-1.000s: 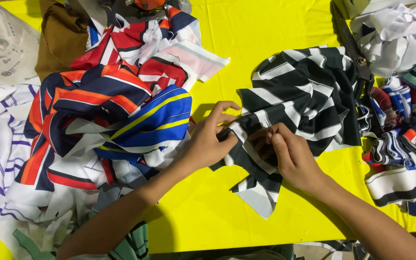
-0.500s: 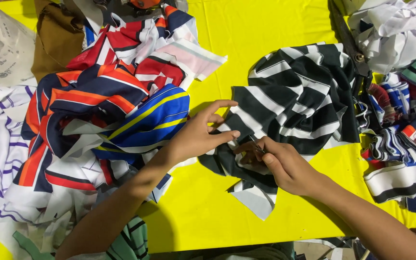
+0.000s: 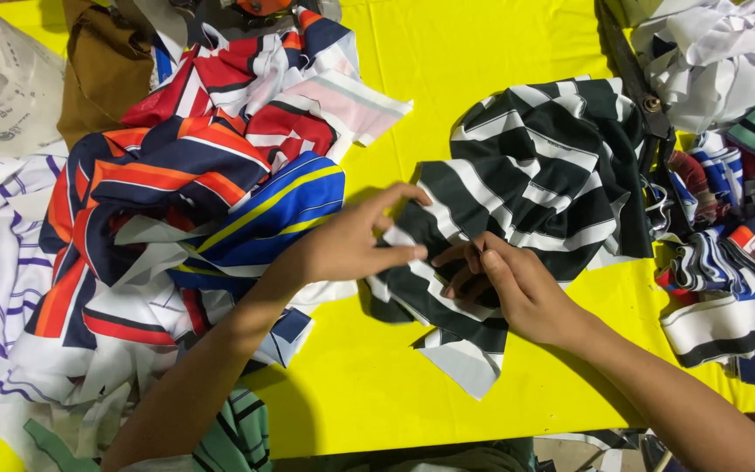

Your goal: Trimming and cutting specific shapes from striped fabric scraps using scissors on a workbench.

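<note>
A crumpled black-and-white striped cloth (image 3: 543, 175) lies on the yellow table (image 3: 482, 52), right of centre. My left hand (image 3: 351, 245) pinches its near-left edge between thumb and fingers. My right hand (image 3: 509, 284) grips the same cloth just to the right, fingers curled into a fold. The two hands are almost touching. A pale striped end of the cloth (image 3: 460, 358) hangs toward the table's near edge.
A heap of striped cloth pieces in red, navy, orange and blue (image 3: 203, 183) fills the left side. More striped strips (image 3: 727, 262) pile up at the right edge. White cloth (image 3: 709, 61) lies far right, a brown bag (image 3: 102, 74) far left.
Both hands slid slightly along the striped cloth's edge, the left thumb and fingers now pinching it. The cloth shifted a little under them.
</note>
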